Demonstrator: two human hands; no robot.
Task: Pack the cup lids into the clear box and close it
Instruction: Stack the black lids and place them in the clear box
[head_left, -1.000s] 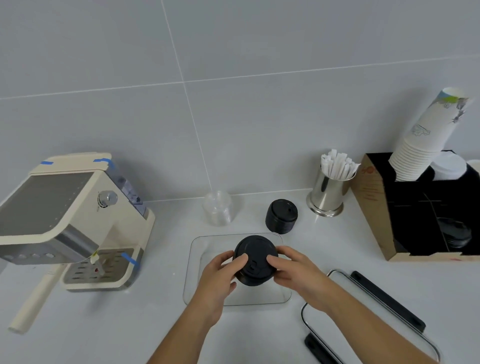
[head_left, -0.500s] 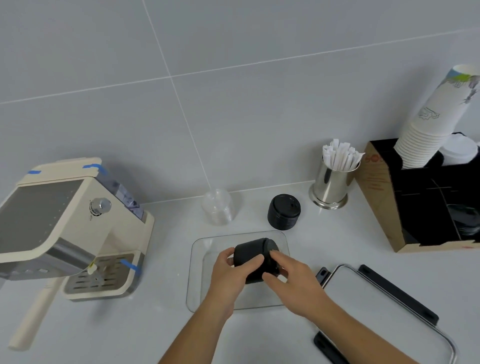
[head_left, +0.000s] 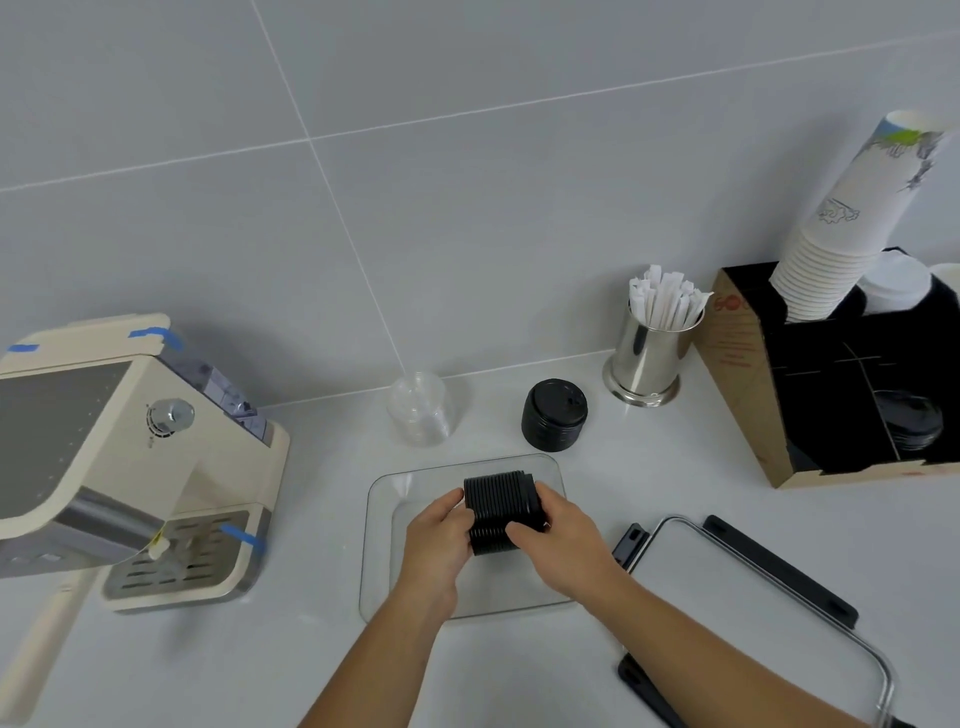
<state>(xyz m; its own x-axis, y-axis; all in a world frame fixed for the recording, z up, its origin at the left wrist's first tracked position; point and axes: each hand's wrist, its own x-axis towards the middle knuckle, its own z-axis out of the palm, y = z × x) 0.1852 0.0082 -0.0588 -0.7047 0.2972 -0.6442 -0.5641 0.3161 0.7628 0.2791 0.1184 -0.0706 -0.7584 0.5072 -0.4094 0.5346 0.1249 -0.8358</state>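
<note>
lids (head_left: 500, 506) ribbed black stack, on its side, axis left-right | over clear box (head_left: 382, 530) | left hand (head_left: 435, 535), right hand (head_left: 563, 540) gripped its ends

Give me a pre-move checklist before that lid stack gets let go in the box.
1. Both hands on the stack: ok. Left hand and right hand grip the lid stack from either end.
2. Stack over the clear box: ok, it lies on its side within the rim.
3. Stack resting on the box floor: cannot tell.
4. Stack kept together: ok, the lids sit nested in one row.
5. Box lid out of the way: ok, it lies on the counter to the right.
6. All lids packed: not ok, a second stack stands behind the box.
</note>
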